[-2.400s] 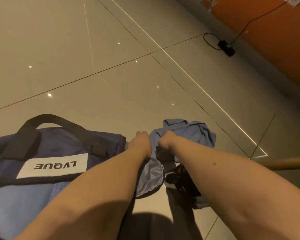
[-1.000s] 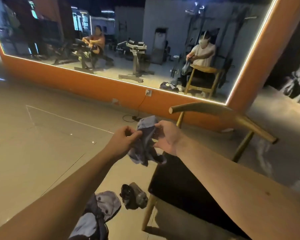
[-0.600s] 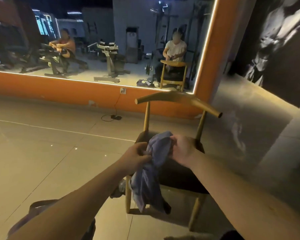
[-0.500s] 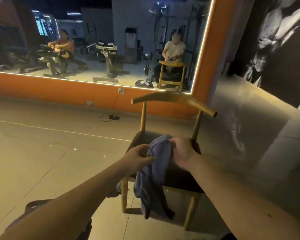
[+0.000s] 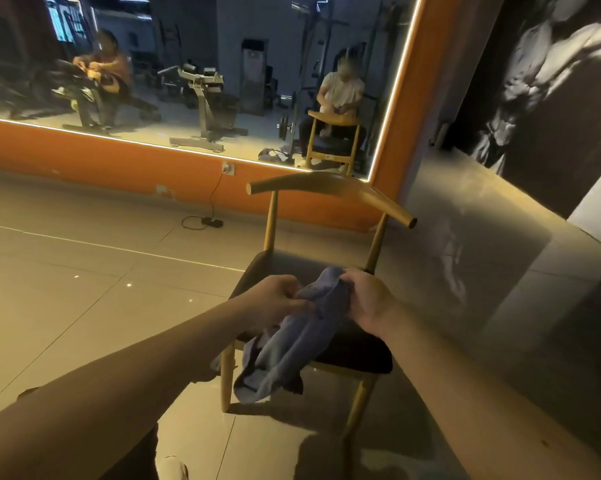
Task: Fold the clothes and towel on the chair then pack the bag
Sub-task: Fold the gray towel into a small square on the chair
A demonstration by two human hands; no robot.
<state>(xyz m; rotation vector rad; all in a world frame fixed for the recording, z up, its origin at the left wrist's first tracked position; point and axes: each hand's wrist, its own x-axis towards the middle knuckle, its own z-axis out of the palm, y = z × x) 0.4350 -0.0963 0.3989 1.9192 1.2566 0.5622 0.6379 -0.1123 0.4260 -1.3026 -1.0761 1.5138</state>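
Note:
A crumpled blue garment (image 5: pixel 292 337) hangs over the front of a wooden chair (image 5: pixel 330 187) with a dark seat (image 5: pixel 358 348). My left hand (image 5: pixel 275 299) pinches its upper left edge. My right hand (image 5: pixel 368 299) grips the top of the cloth just to the right. Both hands are close together above the seat, and the cloth droops down past the seat's front left corner. The bag is out of view.
A wide mirror (image 5: pixel 188 74) in an orange frame stands behind the chair. A black power adapter with its cable (image 5: pixel 210 221) lies on the tiled floor by the wall. A dark mural wall (image 5: pixel 541 98) rises at the right.
I lifted the blue garment from the floor beside the bag up to the chair. In the last half second the hands sank a little over the seat, still holding it.

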